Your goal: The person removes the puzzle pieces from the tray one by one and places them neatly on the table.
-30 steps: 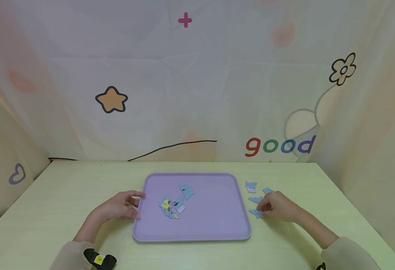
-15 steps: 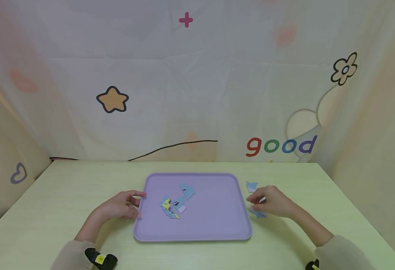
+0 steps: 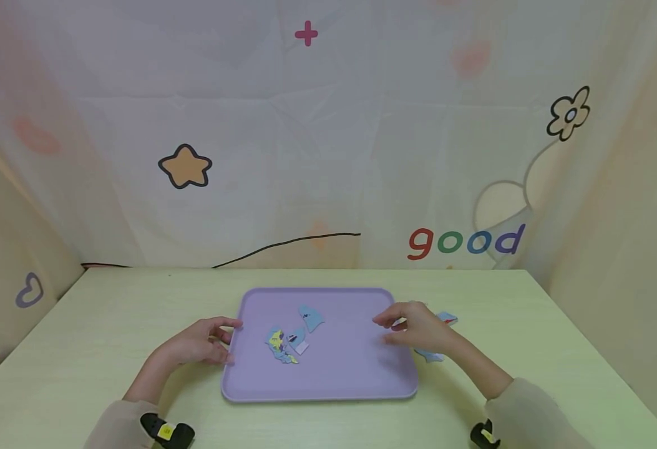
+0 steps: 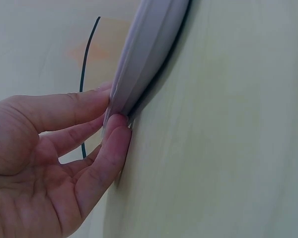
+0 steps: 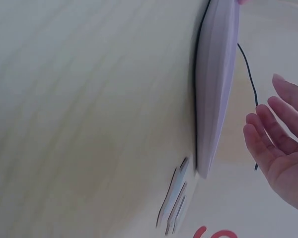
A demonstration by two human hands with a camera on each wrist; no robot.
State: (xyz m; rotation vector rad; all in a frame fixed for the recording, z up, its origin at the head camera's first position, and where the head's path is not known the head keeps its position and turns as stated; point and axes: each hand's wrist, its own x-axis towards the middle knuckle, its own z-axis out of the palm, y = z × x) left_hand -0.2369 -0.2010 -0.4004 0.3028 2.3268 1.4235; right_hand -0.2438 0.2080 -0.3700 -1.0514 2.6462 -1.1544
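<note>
By the left hand (image 3: 198, 342), the purple tray (image 3: 356, 377) is pinched at its left edge, presumably to steady it. In the tray's left half, a blue-and-yellow cluster (image 3: 276, 340) is laid near two blue pieces (image 3: 312, 318), apparently grouped within the raised border. Above the tray's right side, the right hand (image 3: 418, 326) is held relaxed, with nothing seen in it. Farther right, loose pieces (image 3: 431, 356) are placed on the desk (image 3: 502, 312), likely for easy reach.

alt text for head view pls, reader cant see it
A left hand touches the edge of a purple tray bearing blue puzzle-like pieces; the right hand hovers over its right edge. More pieces lie on the table beside it, before a backdrop reading "good".
</note>
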